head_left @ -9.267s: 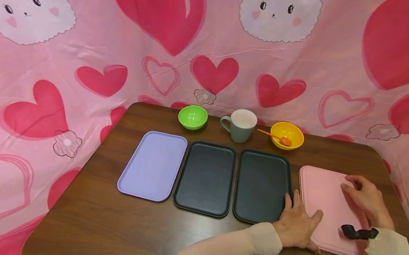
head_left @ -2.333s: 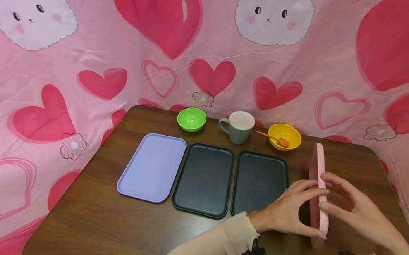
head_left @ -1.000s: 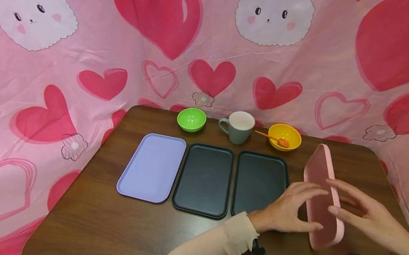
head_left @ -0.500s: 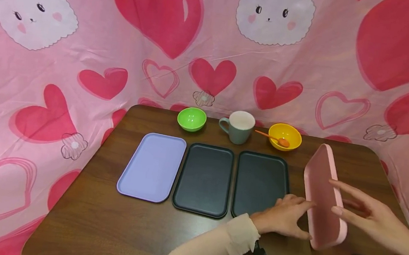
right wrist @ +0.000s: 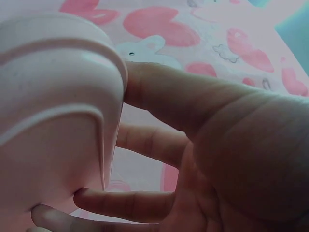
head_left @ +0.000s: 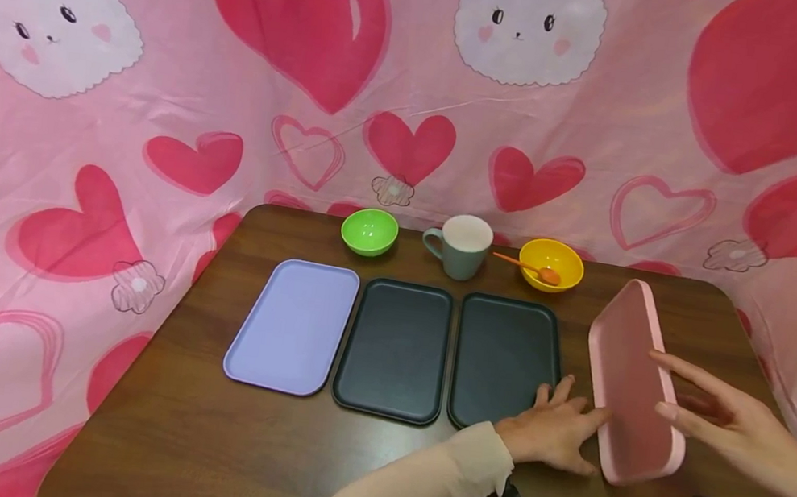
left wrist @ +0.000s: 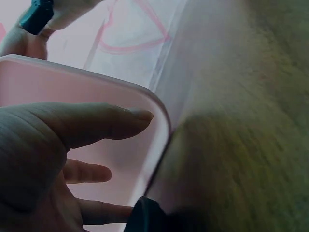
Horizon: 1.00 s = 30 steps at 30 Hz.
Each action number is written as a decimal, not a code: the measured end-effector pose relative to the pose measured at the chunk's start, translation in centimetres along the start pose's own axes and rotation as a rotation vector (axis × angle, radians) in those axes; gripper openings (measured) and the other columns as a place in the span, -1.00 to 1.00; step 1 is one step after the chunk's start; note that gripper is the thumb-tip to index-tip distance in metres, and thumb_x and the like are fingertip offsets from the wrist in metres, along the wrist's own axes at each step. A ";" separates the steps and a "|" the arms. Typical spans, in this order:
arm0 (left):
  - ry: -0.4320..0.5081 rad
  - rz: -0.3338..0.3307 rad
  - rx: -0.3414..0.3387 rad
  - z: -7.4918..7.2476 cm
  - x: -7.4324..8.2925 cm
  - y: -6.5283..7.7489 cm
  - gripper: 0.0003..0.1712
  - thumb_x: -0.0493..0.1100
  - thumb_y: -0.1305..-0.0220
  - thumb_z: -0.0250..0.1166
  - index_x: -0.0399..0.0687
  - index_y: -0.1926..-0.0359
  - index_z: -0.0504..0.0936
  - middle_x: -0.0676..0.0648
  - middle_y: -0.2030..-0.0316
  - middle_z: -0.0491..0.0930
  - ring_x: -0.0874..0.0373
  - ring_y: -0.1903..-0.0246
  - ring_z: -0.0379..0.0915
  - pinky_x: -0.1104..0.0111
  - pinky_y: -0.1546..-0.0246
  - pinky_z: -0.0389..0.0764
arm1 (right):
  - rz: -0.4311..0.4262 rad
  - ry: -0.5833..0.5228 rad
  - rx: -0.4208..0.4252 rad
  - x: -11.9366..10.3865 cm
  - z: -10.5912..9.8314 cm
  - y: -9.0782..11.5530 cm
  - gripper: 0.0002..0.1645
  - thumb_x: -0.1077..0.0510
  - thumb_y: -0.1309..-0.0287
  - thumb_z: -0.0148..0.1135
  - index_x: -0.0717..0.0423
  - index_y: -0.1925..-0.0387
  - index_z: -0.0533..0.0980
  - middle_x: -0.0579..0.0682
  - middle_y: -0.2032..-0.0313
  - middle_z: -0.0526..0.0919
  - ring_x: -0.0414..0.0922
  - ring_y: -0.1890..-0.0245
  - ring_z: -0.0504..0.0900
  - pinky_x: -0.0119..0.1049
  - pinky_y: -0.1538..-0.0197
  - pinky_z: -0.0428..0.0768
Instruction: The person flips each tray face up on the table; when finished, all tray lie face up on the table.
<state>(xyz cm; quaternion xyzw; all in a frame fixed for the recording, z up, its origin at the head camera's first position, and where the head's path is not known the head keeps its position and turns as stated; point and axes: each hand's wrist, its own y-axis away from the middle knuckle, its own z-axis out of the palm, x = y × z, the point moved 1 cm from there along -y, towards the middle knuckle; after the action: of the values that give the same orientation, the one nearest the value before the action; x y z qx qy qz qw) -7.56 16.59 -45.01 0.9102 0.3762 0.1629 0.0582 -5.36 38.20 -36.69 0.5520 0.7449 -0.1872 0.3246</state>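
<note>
A pink rectangular tray [head_left: 632, 386] stands tilted on its long left edge at the table's right side, its shallow inside facing left. My right hand [head_left: 730, 421] grips the raised right edge; in the right wrist view the thumb is at the rim of the tray [right wrist: 53, 77] and the fingertips press its ridged underside. Low by the opposite edge, my left hand [head_left: 554, 431] spreads its fingers between the pink tray and the right-hand black tray [head_left: 504, 357], fingertips overlapping the black tray's corner. In the left wrist view, its thumb and fingers lie in front of the pink tray [left wrist: 128, 147].
Another black tray [head_left: 393, 349] and a lavender tray [head_left: 294, 325] lie flat to the left. Along the back stand a green bowl [head_left: 369, 232], a grey-green mug [head_left: 463, 251] and a yellow bowl [head_left: 565, 258] with an orange spoon [head_left: 547, 276]. A heart-patterned cloth hangs behind the table.
The pink tray lay flat, face down, was raised nearly upright, and now leans further right with its inside showing. My left hand has left its edge and dropped lower with fingers spread.
</note>
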 end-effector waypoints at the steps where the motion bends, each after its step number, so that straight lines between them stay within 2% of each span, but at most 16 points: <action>1: -0.003 -0.006 -0.006 0.1 0.0 0.0 -0.04 0.38 -0.16 0.34 0.56 -0.50 0.08 0.26 -0.37 0.34 0.04 -0.58 -0.13 0.19 -0.40 0.16 | -0.004 0.006 0.005 0.1 0.0 0.0 -0.19 0.23 -0.37 0.18 -0.13 -0.55 0.13 -0.69 -0.33 0.14 -0.62 -0.03 0.47 -0.54 0.23 0.53; 8: -0.011 -0.011 -0.006 0.3 0.2 -0.1 -0.06 0.36 -0.15 0.36 0.57 -0.48 0.12 0.26 -0.34 0.36 0.05 -0.58 -0.13 0.14 -0.45 0.15 | -0.085 0.022 0.049 0.1 -0.1 0.1 -0.19 0.32 -0.30 0.22 -0.02 -0.52 0.19 -0.68 -0.34 0.20 -0.60 -0.07 0.48 -0.59 0.20 0.54; 18: -0.007 0.012 0.019 0.4 0.6 -0.6 -0.08 0.32 -0.14 0.39 0.50 -0.46 0.16 0.30 -0.39 0.30 0.05 -0.57 -0.09 0.10 -0.42 0.19 | -0.119 -0.008 0.103 0.7 -0.2 0.8 -0.21 0.40 -0.27 0.21 0.08 -0.49 0.23 -0.66 -0.32 0.28 -0.71 -0.13 0.40 -0.77 0.12 0.45; 24: 0.006 0.020 0.030 0.3 0.7 -0.6 -0.11 0.31 -0.13 0.40 0.47 -0.42 0.20 0.31 -0.43 0.26 0.04 -0.57 -0.07 0.08 -0.42 0.21 | -0.113 -0.057 0.090 1.9 -0.7 1.2 -0.24 0.43 -0.33 0.11 0.13 -0.51 0.18 -0.67 -0.34 0.24 -0.68 -0.13 0.43 -0.73 0.14 0.50; 30: 0.024 0.022 0.024 0.4 0.7 -0.6 -0.13 0.30 -0.14 0.40 0.48 -0.41 0.20 0.32 -0.44 0.24 0.03 -0.57 -0.07 0.08 -0.43 0.19 | -0.163 -0.084 0.109 2.8 -0.8 1.4 -0.25 0.53 -0.29 0.05 0.27 -0.48 0.17 -0.57 -0.37 0.29 -0.68 -0.14 0.43 -0.72 0.10 0.52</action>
<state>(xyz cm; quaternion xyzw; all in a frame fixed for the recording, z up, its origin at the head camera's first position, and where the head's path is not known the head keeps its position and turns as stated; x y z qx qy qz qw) -7.40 17.50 -45.32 0.9130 0.3687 0.1700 0.0411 -4.75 41.07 -37.93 0.4981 0.7618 -0.2761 0.3087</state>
